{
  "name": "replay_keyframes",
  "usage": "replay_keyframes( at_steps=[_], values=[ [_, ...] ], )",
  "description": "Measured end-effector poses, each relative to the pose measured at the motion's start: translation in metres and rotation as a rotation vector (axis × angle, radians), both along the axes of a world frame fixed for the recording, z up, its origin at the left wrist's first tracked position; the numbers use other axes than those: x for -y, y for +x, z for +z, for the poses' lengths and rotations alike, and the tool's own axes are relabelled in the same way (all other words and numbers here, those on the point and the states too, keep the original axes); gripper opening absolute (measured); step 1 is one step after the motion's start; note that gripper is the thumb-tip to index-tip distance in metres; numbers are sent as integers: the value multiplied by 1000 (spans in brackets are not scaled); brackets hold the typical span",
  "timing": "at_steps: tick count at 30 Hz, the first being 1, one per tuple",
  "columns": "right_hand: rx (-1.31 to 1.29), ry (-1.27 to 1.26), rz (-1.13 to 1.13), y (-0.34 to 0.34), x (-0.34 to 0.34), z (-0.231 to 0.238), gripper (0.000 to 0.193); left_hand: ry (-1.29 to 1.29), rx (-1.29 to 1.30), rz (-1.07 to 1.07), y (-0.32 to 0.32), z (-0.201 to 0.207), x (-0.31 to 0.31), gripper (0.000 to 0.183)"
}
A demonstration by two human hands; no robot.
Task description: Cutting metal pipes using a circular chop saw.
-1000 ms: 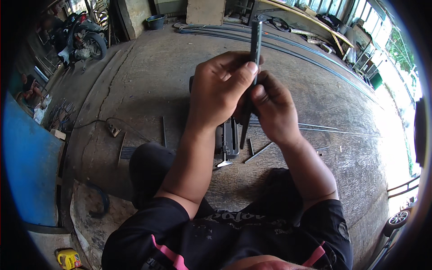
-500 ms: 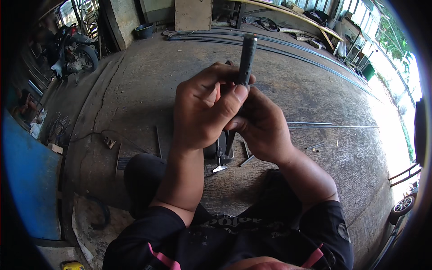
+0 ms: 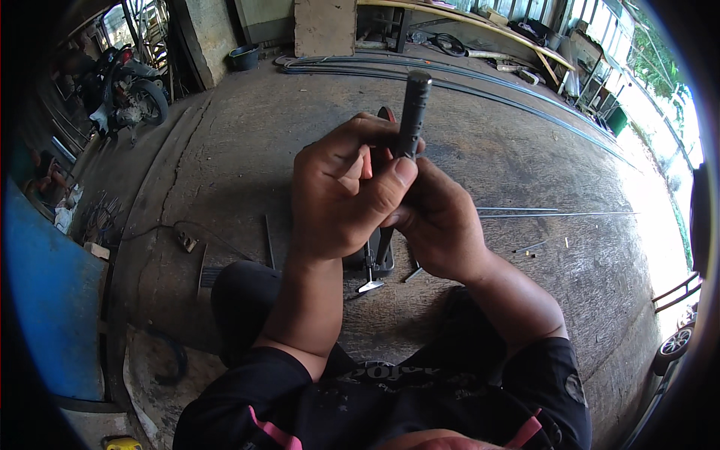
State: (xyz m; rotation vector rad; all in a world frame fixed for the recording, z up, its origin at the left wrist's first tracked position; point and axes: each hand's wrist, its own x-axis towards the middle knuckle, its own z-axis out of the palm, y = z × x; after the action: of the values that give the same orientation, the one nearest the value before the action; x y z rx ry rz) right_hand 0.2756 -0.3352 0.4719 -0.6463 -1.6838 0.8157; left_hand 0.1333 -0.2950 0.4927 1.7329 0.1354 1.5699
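Both hands are raised in front of me around a short dark-grey metal bar with rows of bumps (image 3: 415,112), its blunt end standing up above the fingers. My left hand (image 3: 341,191) is closed on it, thumb pressed along the near side. Just below and to the right, my right hand (image 3: 444,217) has its fingers curled round the bar's lower part, which the hands hide. Behind and under them is a machine with a dark base (image 3: 384,262) and a metal clamp handle (image 3: 370,286). A red part of it shows between and above my fingers; the rest is hidden.
Thin rods (image 3: 555,212) lie right on the worn floor, near small cut pieces (image 3: 531,247). Long bent bars (image 3: 337,69) stretch across the back. A motorbike (image 3: 131,94) stands far left, a blue panel (image 3: 56,292) nearer. A power cord with a socket block (image 3: 185,240) lies left.
The bar's top end sits slightly lower and shows more of its end face. More of the red part behind my hands is visible. My grip looks the same.
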Motion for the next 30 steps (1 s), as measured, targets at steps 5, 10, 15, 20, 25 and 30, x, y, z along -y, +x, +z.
replay_keyframes(
  at_steps=[5,10,15,20,25,30],
  values=[
    [1,-6,18,0,0,0,32,-1,12,-21,1,-1,-1,19],
    [-5,-34,14,0,2,2,32,-14,37,-62,3,-3,-2,18],
    [18,-36,5,0,4,3,32,-6,18,-17,3,-3,-3,18],
    [60,-1,-9,1,4,4,29,-16,54,-39,5,-2,-1,18],
    [102,-1,-24,1,5,5,27,0,55,-19,4,-2,0,19],
    [112,3,-42,1,4,5,25,-9,44,1,3,-2,1,19]
  ],
)
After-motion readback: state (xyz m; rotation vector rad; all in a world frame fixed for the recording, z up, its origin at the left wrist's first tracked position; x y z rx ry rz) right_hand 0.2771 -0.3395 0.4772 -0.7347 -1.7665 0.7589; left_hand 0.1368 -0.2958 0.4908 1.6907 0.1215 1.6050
